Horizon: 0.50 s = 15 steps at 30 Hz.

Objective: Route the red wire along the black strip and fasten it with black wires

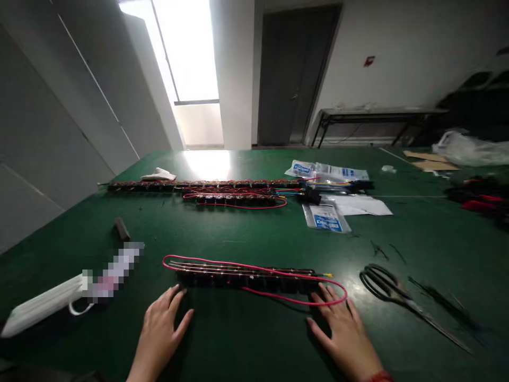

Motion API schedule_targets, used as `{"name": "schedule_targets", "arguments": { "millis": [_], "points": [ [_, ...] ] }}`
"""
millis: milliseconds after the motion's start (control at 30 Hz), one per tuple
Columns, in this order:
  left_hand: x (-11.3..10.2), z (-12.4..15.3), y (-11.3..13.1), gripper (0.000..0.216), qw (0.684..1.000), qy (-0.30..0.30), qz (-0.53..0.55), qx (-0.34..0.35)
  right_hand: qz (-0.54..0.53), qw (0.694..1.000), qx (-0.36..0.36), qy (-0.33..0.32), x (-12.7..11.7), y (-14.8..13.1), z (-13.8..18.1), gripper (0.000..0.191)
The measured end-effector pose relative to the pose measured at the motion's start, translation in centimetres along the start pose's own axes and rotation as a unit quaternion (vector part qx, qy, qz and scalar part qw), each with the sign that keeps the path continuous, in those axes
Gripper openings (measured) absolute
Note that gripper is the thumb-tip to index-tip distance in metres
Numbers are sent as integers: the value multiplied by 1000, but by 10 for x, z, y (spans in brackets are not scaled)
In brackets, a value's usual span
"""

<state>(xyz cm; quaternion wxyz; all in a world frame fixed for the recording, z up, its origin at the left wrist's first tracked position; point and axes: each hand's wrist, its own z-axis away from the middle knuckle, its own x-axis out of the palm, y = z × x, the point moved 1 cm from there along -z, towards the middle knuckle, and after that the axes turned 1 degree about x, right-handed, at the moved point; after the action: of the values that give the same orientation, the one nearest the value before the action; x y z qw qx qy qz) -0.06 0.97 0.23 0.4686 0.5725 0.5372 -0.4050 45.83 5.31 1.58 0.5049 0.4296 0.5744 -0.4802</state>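
Observation:
A long black strip assembly [254,279] with thin bare metal rods along its top lies crosswise on the green table [246,239]. A red wire [278,297] loops around both of its ends. My left hand [161,323] rests by the strip's left end, fingertips at its near edge, thumb spread. By the right end lies my right hand [340,329], its fingers apart and touching or just under the wire loop. Neither hand grips anything. Black-handled scissors [392,292] lie to the right of my right hand.
Farther back lie longer similar strips [234,185] with coloured wires and black connectors. Clear plastic bags with blue labels [326,217] are beside them. Black cable ties [441,300] lie right of the scissors. A white folded item [47,305] and a dark block [121,229] are at left.

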Motion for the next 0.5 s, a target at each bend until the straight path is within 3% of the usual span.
{"name": "schedule_targets", "arguments": {
  "millis": [500],
  "points": [
    [-2, -3, 0, 51, 1000, 6, 22, -2, 6, 1000, 2, -3, -6, -3, -2, 64]
  ]
}}
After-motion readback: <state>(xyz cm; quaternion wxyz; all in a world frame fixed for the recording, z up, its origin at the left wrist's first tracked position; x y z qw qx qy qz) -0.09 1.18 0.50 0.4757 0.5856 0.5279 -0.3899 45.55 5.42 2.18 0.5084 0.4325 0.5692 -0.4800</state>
